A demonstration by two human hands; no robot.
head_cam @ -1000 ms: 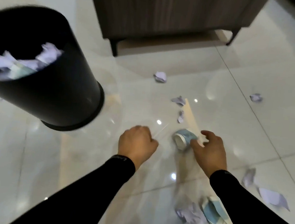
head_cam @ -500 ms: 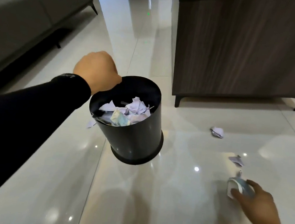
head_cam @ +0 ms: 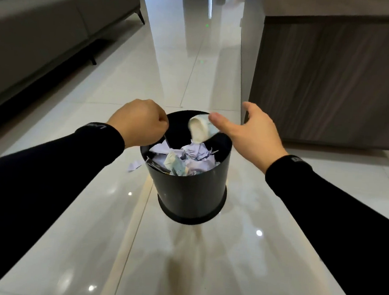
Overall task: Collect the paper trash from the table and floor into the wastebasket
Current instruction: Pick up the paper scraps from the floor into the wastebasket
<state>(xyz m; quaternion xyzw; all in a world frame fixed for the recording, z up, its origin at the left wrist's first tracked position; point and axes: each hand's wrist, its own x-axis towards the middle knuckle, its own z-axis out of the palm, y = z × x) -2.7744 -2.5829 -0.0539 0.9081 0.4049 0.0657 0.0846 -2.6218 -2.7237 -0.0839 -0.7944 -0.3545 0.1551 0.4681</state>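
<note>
A black wastebasket hangs tilted above the shiny floor, full of crumpled paper. The left hand has its fingers curled tight on the rim at the left. A small paper scrap lies on the floor just left of the basket. The right hand is spread, fingers apart. A blurry paper ball, maybe falling, sits over the opening by the thumb. Far left is a sofa.

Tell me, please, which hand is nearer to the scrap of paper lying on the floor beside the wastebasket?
The left. The left hand grips the wastebasket rim on the side just above the paper scrap; the right hand is open over the far side of the rim.
</note>
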